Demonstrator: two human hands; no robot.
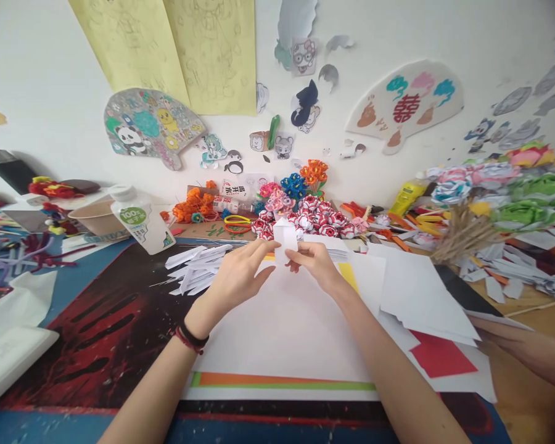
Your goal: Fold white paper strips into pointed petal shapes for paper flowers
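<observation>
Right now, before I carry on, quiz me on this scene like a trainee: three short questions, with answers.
1. Multiple choice: which coloured sheets show along the near edge of the large white sheet?
A) blue and pink
B) orange sheet and green sheet
C) purple and brown
2. True or false: the white bottle with the green label is to the right of the pile of folded white strips.
3. Fill in the colour: the fingers of the right hand pinch a folded ____ paper piece.

Key: 1. B; 2. false; 3. white
</observation>
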